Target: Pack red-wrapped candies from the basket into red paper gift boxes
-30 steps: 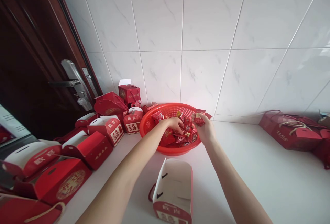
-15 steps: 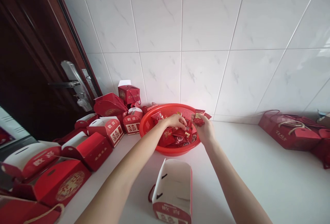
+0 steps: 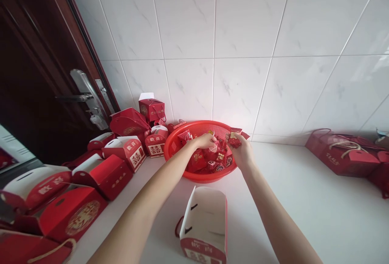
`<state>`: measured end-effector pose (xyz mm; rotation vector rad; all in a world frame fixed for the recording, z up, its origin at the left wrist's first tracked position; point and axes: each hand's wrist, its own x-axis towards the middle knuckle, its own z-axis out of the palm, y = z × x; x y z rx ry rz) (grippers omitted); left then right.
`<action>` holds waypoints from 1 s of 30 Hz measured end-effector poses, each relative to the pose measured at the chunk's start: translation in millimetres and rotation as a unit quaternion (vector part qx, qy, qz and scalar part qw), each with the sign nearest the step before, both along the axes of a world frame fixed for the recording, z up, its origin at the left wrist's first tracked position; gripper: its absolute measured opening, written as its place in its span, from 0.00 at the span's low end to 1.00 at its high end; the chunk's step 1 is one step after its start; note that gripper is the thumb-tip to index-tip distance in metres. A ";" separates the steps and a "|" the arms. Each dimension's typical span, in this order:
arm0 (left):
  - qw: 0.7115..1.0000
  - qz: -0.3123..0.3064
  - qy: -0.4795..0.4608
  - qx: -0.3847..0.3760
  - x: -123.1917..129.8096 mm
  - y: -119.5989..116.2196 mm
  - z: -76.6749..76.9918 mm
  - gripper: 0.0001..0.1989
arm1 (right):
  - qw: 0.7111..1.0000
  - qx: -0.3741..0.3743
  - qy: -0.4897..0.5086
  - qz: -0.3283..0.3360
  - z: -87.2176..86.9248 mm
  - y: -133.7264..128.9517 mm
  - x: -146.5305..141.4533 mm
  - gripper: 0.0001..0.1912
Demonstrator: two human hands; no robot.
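A red plastic colander basket (image 3: 174, 144) full of red-wrapped candies (image 3: 199, 160) stands against the wall. Inside it, my left hand (image 3: 204, 141) is closed on a pink-and-red wrapped candy (image 3: 214, 147). At the basket's right rim my right hand (image 3: 243, 150) pinches red candy packets (image 3: 234, 137) with gold print; how many is hard to make out. Nearer to me, between my forearms, an open red-and-white gift box (image 3: 209, 215) shows its bare white inside, with a red cord handle (image 3: 178, 227) at its left.
Several red gift boxes (image 3: 106, 175) crowd the left of the white tabletop (image 3: 304, 199). More red boxes (image 3: 343, 154) with twine handles lie at the far right. A white tiled wall (image 3: 188, 25) rises behind, and a dark wooden door (image 3: 33, 61) stands at the left.
My left hand has taken up the pink-and-red candy from among the others in the basket. My right hand stays at the rim with its packets.
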<state>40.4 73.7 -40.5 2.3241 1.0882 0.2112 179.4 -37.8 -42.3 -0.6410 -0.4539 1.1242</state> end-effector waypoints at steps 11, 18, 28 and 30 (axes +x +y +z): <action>0.998 0.047 0.013 0.043 1.8 7.6 -7.6 0.12 | 1.000 -0.004 0.009 0.005 1.6 -0.5 0.0 0.03; 0.993 0.026 0.009 0.113 6.6 1.3 -2.7 0.13 | 1.000 -0.003 -0.013 0.007 -4.0 1.4 2.8 0.05; 0.976 -0.142 0.166 -0.003 27.9 -20.6 -9.0 0.17 | 1.000 0.002 0.001 0.002 -4.9 3.8 3.2 0.04; 0.975 -0.130 0.180 0.003 29.1 -20.9 -10.7 0.18 | 1.000 -0.003 0.004 0.000 -3.8 3.5 3.0 0.04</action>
